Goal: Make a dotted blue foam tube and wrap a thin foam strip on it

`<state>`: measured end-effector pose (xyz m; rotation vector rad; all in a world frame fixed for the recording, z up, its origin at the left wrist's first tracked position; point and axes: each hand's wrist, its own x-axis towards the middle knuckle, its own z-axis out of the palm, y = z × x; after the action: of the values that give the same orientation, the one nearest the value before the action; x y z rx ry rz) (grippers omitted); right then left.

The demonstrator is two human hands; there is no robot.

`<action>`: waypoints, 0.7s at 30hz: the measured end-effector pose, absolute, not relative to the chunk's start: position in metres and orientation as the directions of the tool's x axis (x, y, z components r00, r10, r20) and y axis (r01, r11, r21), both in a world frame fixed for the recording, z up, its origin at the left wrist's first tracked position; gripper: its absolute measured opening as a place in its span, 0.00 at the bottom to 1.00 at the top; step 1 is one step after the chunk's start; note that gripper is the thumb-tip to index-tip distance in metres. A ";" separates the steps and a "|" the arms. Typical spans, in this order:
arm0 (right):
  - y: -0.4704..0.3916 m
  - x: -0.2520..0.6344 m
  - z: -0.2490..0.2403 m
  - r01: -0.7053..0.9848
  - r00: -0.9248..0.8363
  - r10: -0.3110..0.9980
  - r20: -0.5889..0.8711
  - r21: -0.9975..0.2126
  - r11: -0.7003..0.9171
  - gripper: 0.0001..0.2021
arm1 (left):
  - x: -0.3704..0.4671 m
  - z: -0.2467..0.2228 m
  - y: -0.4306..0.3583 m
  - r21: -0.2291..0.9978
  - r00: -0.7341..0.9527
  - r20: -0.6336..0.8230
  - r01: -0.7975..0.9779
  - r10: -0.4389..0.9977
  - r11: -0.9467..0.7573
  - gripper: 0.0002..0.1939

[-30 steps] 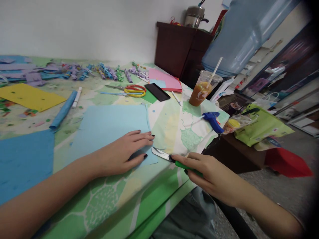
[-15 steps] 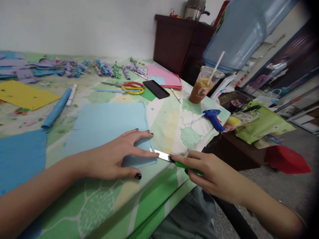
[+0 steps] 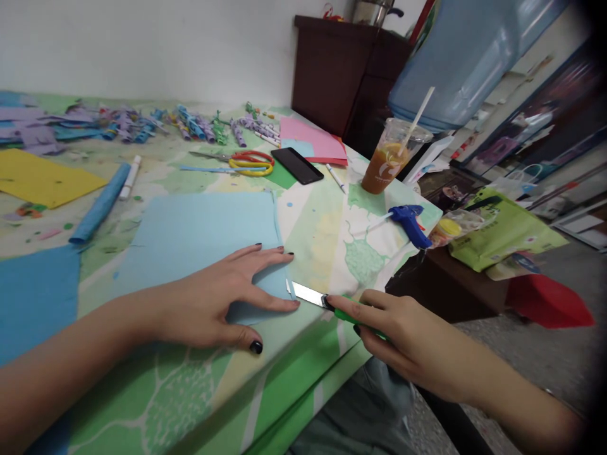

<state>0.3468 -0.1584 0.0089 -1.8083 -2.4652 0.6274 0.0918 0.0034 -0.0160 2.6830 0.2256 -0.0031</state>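
A light blue sheet of paper [image 3: 208, 221] lies on the patterned tablecloth, with a narrow fold along its right edge. My left hand [image 3: 222, 297] rests spread on its lower right part, fingers apart. In my right hand [image 3: 393, 328] is a green utility knife [image 3: 308, 295], its index finger lying along the top near the blade. The blade reaches under the folded strip, and its tip shows on the left side of the fold, just above my left index finger.
Behind the paper lie scissors [image 3: 251, 163], a black phone [image 3: 297, 165] and pink paper [image 3: 310, 136]. A drink cup [image 3: 382, 165] and a blue glue gun [image 3: 410, 222] stand near the right table edge. Left are a rolled blue paper [image 3: 100, 203], a white marker [image 3: 130, 178] and yellow paper [image 3: 42, 177].
The knife blade has shifted slightly up along the fold, away from my left index fingertip. My left index finger now sits a little lower. The view has moved slightly.
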 end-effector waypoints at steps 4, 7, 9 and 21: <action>-0.163 0.341 0.006 0.924 -0.323 0.922 -0.212 -0.283 0.259 0.25 | 0.093 -0.016 0.003 0.439 0.987 -0.045 0.161 0.157 -0.884 0.28; -0.166 0.339 0.005 0.926 -0.331 0.921 -0.206 -0.259 0.275 0.26 | 0.093 -0.015 0.003 0.438 0.985 -0.048 0.168 0.164 -0.883 0.28; -0.167 0.339 0.005 0.927 -0.329 0.923 -0.200 -0.253 0.275 0.25 | 0.094 -0.015 0.003 0.430 0.984 -0.059 0.175 0.167 -0.886 0.28; -0.166 0.333 0.006 0.925 -0.324 0.925 -0.198 -0.271 0.266 0.25 | 0.093 -0.016 0.003 0.436 0.984 -0.050 0.176 0.172 -0.882 0.28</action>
<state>0.3333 -0.1663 0.0059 -1.8262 -2.4992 0.5346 0.0933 0.0027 -0.0157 2.6755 0.2474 -0.0140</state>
